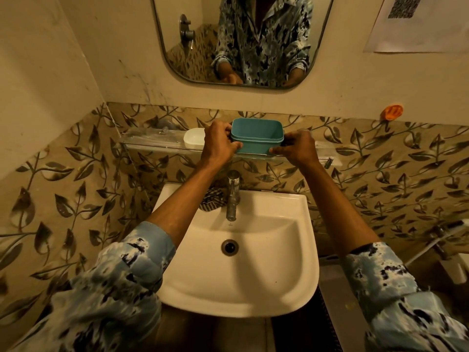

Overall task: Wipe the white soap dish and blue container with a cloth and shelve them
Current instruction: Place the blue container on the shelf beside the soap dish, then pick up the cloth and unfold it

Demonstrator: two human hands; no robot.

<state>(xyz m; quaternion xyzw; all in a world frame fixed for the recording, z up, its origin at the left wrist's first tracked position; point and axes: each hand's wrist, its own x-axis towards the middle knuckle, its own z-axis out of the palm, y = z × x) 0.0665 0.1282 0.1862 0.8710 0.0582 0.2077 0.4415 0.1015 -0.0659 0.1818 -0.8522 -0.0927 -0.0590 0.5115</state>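
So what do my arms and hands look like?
The left sleeve and right sleeve are pale blue with white and navy blotches, ending below the elbows. Forearms bare. No watch or rings show on the left hand or right hand.

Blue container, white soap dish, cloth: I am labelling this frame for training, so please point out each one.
blue container [256,147]: head view, front wall under the rim.
white soap dish [194,137]: head view, middle of its top.
cloth [214,201]: head view, striped folds at its middle.
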